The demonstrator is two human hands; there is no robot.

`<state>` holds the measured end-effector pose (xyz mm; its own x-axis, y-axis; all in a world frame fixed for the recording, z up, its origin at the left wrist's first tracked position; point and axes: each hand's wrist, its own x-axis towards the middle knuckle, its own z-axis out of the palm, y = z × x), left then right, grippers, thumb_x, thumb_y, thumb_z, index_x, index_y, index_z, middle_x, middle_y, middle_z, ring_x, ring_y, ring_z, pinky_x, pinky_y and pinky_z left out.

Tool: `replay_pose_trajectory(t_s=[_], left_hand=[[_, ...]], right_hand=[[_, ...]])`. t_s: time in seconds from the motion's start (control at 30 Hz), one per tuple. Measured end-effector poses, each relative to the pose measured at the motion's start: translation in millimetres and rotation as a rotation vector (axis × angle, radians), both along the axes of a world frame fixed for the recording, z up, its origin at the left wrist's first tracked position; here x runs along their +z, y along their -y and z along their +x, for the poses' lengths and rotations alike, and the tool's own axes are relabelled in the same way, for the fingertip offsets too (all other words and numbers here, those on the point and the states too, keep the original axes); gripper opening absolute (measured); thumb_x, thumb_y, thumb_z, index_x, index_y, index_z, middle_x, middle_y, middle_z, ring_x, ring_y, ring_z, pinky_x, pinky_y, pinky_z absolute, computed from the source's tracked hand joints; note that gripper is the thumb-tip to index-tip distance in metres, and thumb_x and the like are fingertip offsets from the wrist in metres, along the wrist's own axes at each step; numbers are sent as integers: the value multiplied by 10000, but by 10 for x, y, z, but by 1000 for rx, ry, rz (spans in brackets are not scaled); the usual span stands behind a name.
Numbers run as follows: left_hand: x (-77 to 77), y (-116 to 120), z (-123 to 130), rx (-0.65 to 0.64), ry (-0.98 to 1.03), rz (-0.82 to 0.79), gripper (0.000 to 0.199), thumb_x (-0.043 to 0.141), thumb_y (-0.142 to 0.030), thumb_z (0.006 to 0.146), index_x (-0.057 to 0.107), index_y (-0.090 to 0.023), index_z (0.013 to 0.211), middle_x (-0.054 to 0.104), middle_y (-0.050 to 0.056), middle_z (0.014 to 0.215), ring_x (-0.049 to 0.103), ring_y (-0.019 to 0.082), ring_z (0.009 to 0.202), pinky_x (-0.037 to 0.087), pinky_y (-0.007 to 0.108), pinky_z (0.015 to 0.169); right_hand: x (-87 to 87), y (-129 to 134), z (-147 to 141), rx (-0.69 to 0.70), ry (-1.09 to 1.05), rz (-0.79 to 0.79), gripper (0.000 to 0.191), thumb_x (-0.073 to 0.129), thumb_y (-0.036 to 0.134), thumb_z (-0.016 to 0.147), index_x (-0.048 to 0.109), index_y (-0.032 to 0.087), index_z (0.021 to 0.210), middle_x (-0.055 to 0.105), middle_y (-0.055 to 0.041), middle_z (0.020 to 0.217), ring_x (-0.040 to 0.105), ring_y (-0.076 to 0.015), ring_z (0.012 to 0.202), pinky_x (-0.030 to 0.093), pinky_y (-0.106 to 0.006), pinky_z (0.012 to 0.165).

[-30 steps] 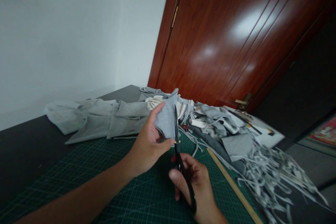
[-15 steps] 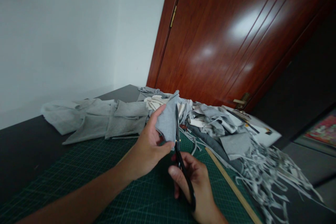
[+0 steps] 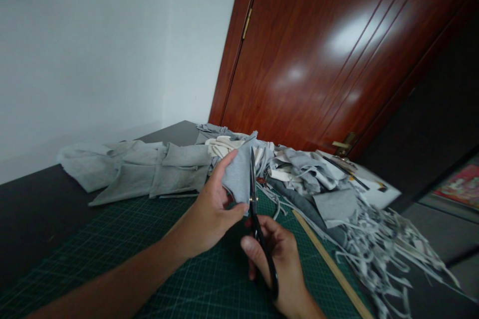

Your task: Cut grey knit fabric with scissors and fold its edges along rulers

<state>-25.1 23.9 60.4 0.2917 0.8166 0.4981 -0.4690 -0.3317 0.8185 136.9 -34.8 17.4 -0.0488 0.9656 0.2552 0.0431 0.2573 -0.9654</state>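
My left hand [image 3: 217,204] grips a piece of grey fabric [image 3: 238,174], its thumb near the lower corner and its fingers behind the cloth. The piece is held up above the green cutting mat [image 3: 209,279]. In my right hand [image 3: 279,256] is a pair of black-handled scissors [image 3: 253,187], fingers in the handle loops. The blades point away from me and lie along the right edge of the fabric, close together. Whether cloth sits between the blades I cannot tell.
Folded grey fabric pieces [image 3: 134,174] lie at the left. Behind and to the right are heaped grey and white cloth [image 3: 299,167], a tangle of thin fabric strips [image 3: 381,249] and a wooden ruler [image 3: 329,261]. A brown door [image 3: 299,60] stands behind the table.
Hardly anything differs. The top corner of the fabric has dipped slightly, and the scissors remain at its right edge with both hands nearly in place.
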Motion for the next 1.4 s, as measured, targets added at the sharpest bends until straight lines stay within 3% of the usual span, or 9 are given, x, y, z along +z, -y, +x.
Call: replay_pose_trajectory(t_s=[0.23,0.4,0.6,0.87,1.07,1.4], left_hand=[[-50,7,1,-38,-42,10,1030,754,-67,866,240,-388,1699,703,37,1147,684,173,824,606,300,715],[-63,17,10,-24,-76,13,1015,760,-84,876,251,-402,1694,687,35,1123,671,177,810,616,315,707],[-80,26,9,2,-113,11,1039,766,-99,880,218,-391,1713,643,-7,922,677,203,787,615,341,708],[-83,44,29,12,-115,16,1012,753,-110,881,242,-389,1709,692,31,1054,660,198,786,596,342,716],[-53,73,44,1,-94,2,1026,748,-89,860,240,-361,1709,677,99,1298,697,200,883,600,333,766],[-72,65,27,35,-130,28,1003,727,-79,874,253,-372,1707,672,27,1047,640,174,794,553,298,704]], right_hand=[[2,-9,-9,2,-36,26,472,931,560,782,751,168,974,568,65,630,444,-59,409,423,-157,364],[50,0,-7,5,-9,7,510,927,591,774,747,158,974,537,73,614,437,-65,409,421,-167,366],[75,7,4,3,37,-1,541,894,626,809,736,145,999,538,72,605,451,-68,405,401,-166,375],[85,25,2,-12,47,-1,570,866,658,836,750,144,1053,563,55,635,455,-77,416,415,-184,382],[84,29,7,-23,58,3,576,858,664,839,752,140,1053,563,54,628,459,-82,416,420,-187,377],[52,2,3,-18,24,8,553,900,626,807,750,145,1035,594,45,649,462,-72,414,421,-176,373]])
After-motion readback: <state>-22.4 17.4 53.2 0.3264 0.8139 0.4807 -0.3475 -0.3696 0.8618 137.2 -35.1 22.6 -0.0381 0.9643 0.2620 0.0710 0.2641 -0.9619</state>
